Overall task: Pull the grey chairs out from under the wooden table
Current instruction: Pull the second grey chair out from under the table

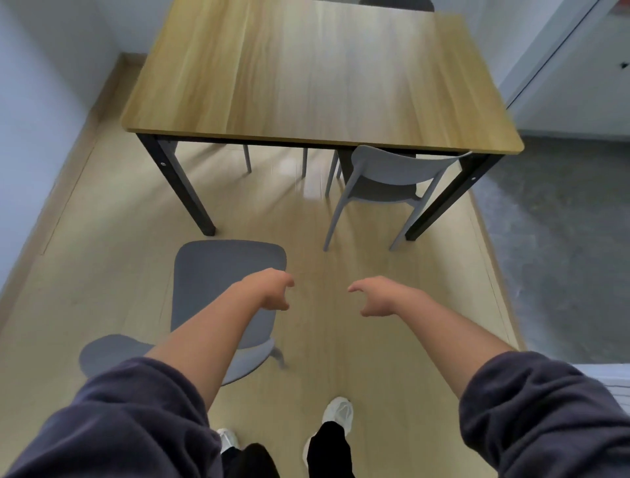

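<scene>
The wooden table (317,78) with black legs fills the upper half of the view. One grey chair (218,283) stands free of the table on the floor at my lower left, its seat facing me. A second grey chair (392,170) is tucked under the table's near right corner, only its backrest and rear legs showing. The top of a third chair (397,4) peeks over the far edge. My left hand (269,290) hovers over the right edge of the near chair's seat, fingers loosely curled, holding nothing. My right hand (375,295) hangs above bare floor, also holding nothing.
A white wall runs close along the left side. A grey carpet (559,245) borders the light wooden floor on the right, beside a white door frame (545,54). My feet in white shoes (337,413) stand on the floor below my arms.
</scene>
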The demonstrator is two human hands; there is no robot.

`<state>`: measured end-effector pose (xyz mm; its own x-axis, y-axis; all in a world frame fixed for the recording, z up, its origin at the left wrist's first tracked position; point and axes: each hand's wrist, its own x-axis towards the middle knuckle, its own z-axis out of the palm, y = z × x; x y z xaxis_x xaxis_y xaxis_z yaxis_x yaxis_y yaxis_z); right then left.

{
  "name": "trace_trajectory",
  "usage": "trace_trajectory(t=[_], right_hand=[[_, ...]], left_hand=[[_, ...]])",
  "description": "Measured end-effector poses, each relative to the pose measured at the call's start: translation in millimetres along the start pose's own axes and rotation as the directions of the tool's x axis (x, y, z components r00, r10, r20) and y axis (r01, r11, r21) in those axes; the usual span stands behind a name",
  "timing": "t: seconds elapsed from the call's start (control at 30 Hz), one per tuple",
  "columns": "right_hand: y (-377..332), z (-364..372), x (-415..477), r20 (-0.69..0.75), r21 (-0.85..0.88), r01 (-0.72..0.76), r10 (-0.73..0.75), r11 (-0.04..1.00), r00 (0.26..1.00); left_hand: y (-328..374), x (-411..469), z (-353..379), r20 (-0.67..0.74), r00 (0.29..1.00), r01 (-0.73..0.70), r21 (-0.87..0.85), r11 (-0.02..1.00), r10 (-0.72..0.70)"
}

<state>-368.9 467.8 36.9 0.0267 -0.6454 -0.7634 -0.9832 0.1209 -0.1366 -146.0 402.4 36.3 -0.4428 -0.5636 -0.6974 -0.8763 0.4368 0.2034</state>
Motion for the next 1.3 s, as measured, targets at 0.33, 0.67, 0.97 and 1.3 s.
trace_trajectory(t=[0.33,0.67,0.97,1.3], right_hand=[[128.5,-69.7,15.3,-0.152,0.005,-0.044,0.044,0.999,0.987],[235.7,-176.1,92.3,-0.322,0.016,-0.110,0.109,0.994,0.940],[296.2,-250.4,175.5,-0.248,-0.067,-0.117,0.097,0.991,0.964],[323.3,-277.8,226.5,-0.116,-0.183,-0.002,-0.020,0.983,0.993]], left_hand=[[110.5,87.7,-70.1,-0.179,0.982,-0.050,0.088,0.995,0.066],[162.9,233.5,-179.3,-0.329,0.928,-0.150,0.100,0.984,0.175],[188.3,342.7,-247.5,-0.238,0.954,-0.124,0.248,0.961,0.185],[206.1,392.2,-257.0,-0.011,0.999,-0.032,0.313,0.949,0.038]])
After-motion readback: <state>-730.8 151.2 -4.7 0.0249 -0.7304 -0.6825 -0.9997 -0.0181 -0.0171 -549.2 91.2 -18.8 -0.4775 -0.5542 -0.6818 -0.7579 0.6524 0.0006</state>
